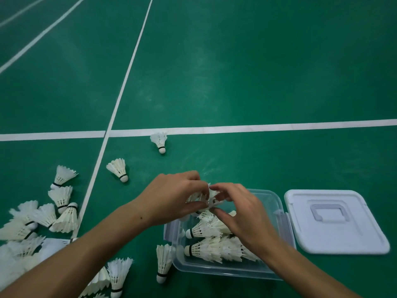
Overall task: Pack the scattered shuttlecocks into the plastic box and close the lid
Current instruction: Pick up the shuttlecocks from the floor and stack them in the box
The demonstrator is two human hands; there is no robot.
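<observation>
A green badminton court floor (236,72) marked with white lines (247,127) is seen from above, through a camera worn on a person's head. Near the bottom centre, a clear plastic box (214,268) sits open on the floor, partly filled with white feather shuttlecocks in the box (206,248) lying on their sides. Both bare hands are held together above the far side of the box. The left hand (171,196) reaches in from the left, its fingers (193,206) curled around a small bundle of held shuttlecocks (211,196). The right hand (240,214) comes in from the right, its fingers pinching the feathers of the same bundle from the other side. The white lid (335,220) lies flat on the floor just beside the box, on its right, with a recessed handle seen in its middle. Loose shuttlecocks (43,218) are heaped on the floor at the lower left, well apart from the box. A single shuttlecock (163,263) stands just beside the left wall of the box. Two more are seen farther away: one shuttlecock (118,169) near a white line and another far shuttlecock (159,140) just below the horizontal line.
</observation>
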